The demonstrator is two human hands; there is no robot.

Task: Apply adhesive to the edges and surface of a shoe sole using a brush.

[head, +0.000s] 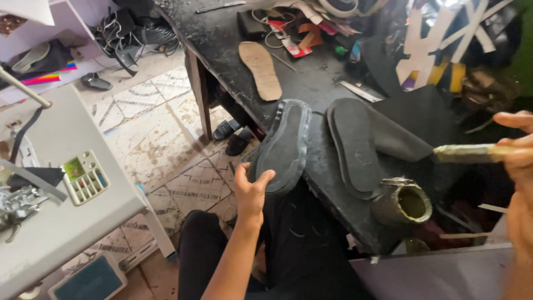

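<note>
- In the head view, our left hand (pixel 252 191) holds a black rubber shoe sole (pixel 284 145) by its near end, fingers curled over the edge and thumb at the rim, so the sole stands tilted up and away from the hand, its far end over the edge of the dark table (pixel 233 50).
- Our right hand (pixel 519 153) is closed around the stained handle of a glue brush (pixel 472 153); the handle runs leftward from the hand, its tip over a black sheet (pixel 405 130).
- Just below and left of the right hand sits a crusted glue pot (pixel 402 203), mouth open towards us, touching a second black sole (pixel 355 145) that lies flat on the table.
- We judge the work to be coating the held sole: we keep it steady and tipped towards the brush, and load the brush sparingly from the pot so nothing drips on our lap.
- Left forearm rises from bottom centre, wrist bent slightly back; the right hand enters from the frame's right edge, forearm mostly cut off.
- Beyond the left hand a tan insole (pixel 261 69) lies further up the table; a grey sewing machine (pixel 50 189) stands well to the hand's left.
</note>
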